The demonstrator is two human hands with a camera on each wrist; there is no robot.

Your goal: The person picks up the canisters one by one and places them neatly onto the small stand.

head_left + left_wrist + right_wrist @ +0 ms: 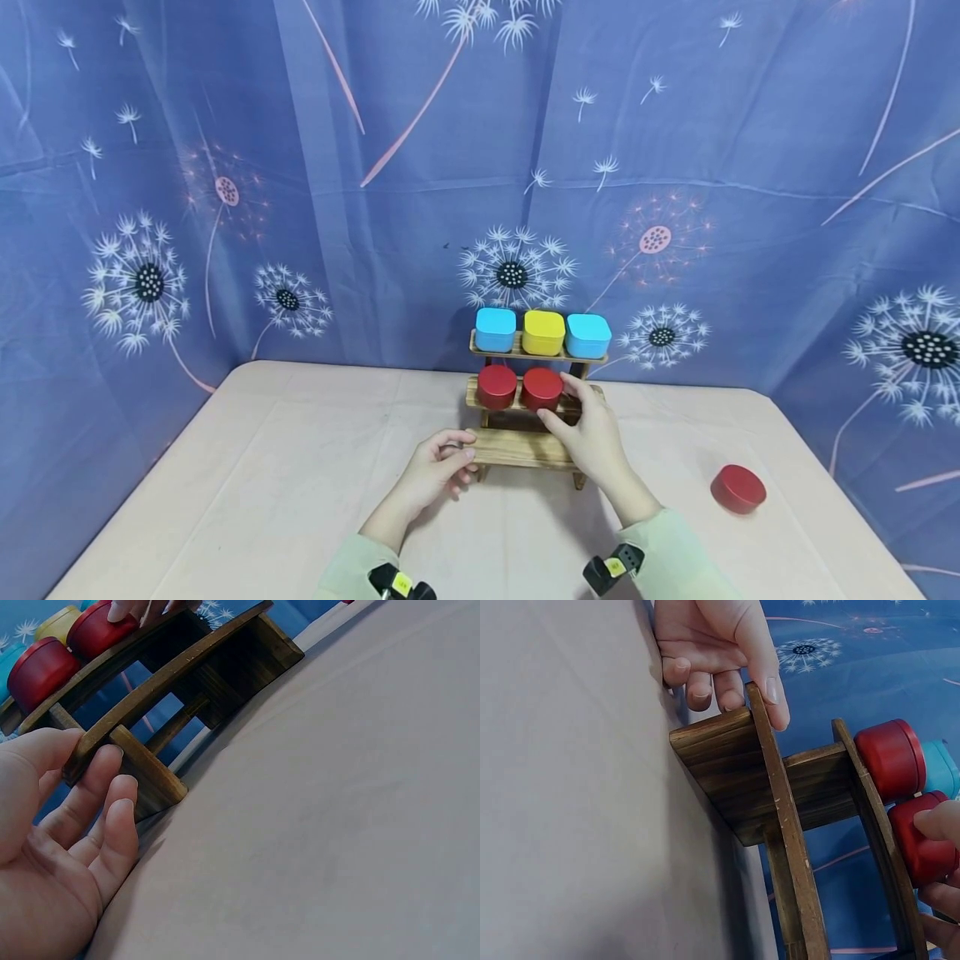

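Note:
A three-tier wooden display stand [517,448] stands at the table's back. My left hand [437,471] pinches the left end of its lowest step, thumb above and fingers beneath, as the left wrist view shows. On the middle step sit two round red tins side by side. The right red tin [542,388] is held by my right hand [596,429], thumb at the front and fingers at its right side. The left red tin [497,387] stands close beside it. Along the top step are a blue tin [495,330], a yellow tin [543,333] and another blue tin [588,337].
Another round red tin [738,489] lies on the pale tablecloth [300,475] to the right of the stand. Behind the table hangs a blue curtain [405,275] with a dandelion print, close to the stand's back.

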